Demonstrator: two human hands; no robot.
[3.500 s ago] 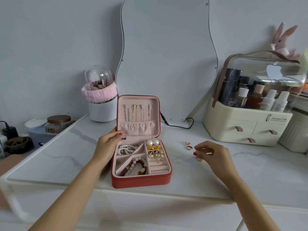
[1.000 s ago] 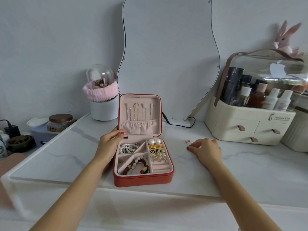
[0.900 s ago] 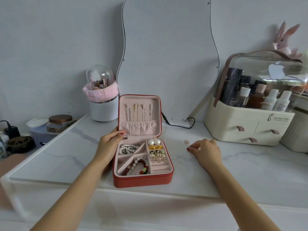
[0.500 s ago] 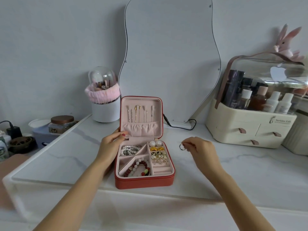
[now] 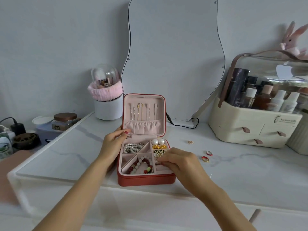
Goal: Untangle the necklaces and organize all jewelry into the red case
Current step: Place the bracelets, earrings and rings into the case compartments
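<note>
The red case (image 5: 146,180) lies open on the white marble table, lid upright with several necklaces (image 5: 143,110) hanging inside. Its compartments hold a pearl string (image 5: 131,147), a red and white bead bracelet (image 5: 141,165), pearl earrings (image 5: 158,141) and gold pieces. My left hand (image 5: 113,142) grips the case's left edge at the hinge. My right hand (image 5: 176,160) is over the ring rolls at the case's right side, fingertips pinching a small ring that is mostly hidden. On the table to the right lie two red and gold rings (image 5: 205,159) (image 5: 209,153) and a small gold piece (image 5: 190,142).
A wavy mirror (image 5: 173,55) leans on the wall behind the case, its cable (image 5: 183,124) trailing on the table. A cream cosmetics organiser (image 5: 253,130) stands at the right, a white brush holder (image 5: 108,107) behind left, and a jar (image 5: 65,120) beyond the left edge.
My right hand lifted a ring off the table at the right and carried it left over the case's ring rolls. My left hand stayed on the case.
</note>
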